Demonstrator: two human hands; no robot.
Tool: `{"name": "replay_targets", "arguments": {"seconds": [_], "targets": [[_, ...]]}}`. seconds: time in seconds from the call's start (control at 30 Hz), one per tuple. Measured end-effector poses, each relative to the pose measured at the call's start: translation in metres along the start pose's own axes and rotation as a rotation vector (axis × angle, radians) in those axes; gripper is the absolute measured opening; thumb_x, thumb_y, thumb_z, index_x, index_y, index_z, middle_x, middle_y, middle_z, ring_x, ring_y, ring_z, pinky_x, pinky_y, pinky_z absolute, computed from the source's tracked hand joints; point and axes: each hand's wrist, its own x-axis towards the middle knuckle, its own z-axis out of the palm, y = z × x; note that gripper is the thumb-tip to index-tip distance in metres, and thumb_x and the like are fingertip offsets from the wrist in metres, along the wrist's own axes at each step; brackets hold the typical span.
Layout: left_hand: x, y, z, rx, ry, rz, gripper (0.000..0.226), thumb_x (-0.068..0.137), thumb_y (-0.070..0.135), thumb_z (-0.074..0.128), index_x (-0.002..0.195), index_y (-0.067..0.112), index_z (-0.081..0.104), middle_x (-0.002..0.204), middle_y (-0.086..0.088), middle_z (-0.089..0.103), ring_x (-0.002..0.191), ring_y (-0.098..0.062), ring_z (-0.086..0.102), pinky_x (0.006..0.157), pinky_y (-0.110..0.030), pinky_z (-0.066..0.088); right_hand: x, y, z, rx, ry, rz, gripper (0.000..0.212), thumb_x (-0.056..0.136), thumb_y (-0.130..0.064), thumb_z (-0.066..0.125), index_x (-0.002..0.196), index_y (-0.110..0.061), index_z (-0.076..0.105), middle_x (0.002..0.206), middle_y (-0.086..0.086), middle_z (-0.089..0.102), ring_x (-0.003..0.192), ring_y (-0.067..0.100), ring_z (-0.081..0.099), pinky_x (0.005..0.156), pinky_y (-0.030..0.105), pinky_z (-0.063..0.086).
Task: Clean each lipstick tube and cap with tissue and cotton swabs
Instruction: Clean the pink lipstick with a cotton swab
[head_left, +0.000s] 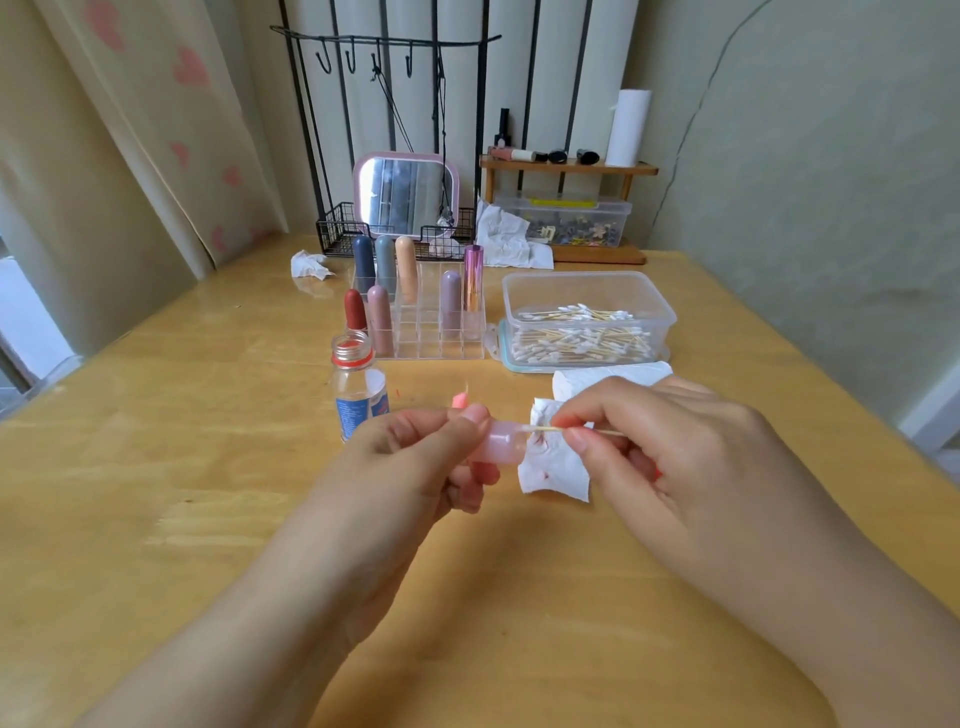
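Lipstick cap time: the translucent pale pink plastic lipstick cap (503, 441) sits sideways in our left hand (415, 457), held above the wooden yellow table (208, 467) right in front of us. Our left thumb is on top of it and the other fingers are curled underneath, so it's properly gripped, open end facing right.

Our right hand (649, 447) is pinching a thin wooden-stick cotton swab (545, 429) between thumb and forefinger, and the swab's white tip is poked right at the cap's mouth. The same hand's other fingers are curled in. A crumpled white tissue with small red smudges (553, 467) hangs just behind the swab, touching our right fingers, but we honestly can't tell whether it's pinched too or resting on the table.

Behind our left hand stands a small clear plastic bottle with a red neck ring and blue label (358, 387), no lid on. Further back is a clear acrylic lipstick organizer (426, 332) with 7 capped tubes upright in it: dark blue, grey, peach, red, dusty pink, mauve and shiny purple. Just beside it on the right is a clear rectangular plastic box full of cotton swabs (587, 317), with a folded white tissue stack (608, 376) in front of it.
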Motion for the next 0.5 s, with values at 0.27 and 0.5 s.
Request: {"name": "replay_targets", "arguments": {"seconds": [0.27,0.5], "targets": [[0.0014,-0.002,-0.0008,-0.006,-0.004,-0.003,0.029,0.072,0.032,0.058,0.068,0.01,0.076,0.071,-0.011,0.056,0.057,-0.011,0.042,0.06,-0.021,0.04,-0.0005,-0.0015,0.0001,0.005,-0.022,-0.007,0.019,0.089,-0.024,0.047,0.083,-0.017,0.064,0.057,-0.017,0.043,0.058,0.01,0.039,0.063,0.015,0.03],[-0.0004,-0.0012,-0.0007,0.008,-0.002,0.011,0.03,0.07,0.033,0.059,0.069,0.009,0.076,0.073,-0.014,0.057,0.058,-0.011,0.044,0.063,-0.023,0.04,-0.0059,-0.0038,0.0079,0.06,-0.025,0.091,0.009,0.085,-0.037,0.047,0.08,-0.029,0.048,0.053,-0.017,0.042,0.062,0.013,0.04,0.058,0.029,0.036]]}}
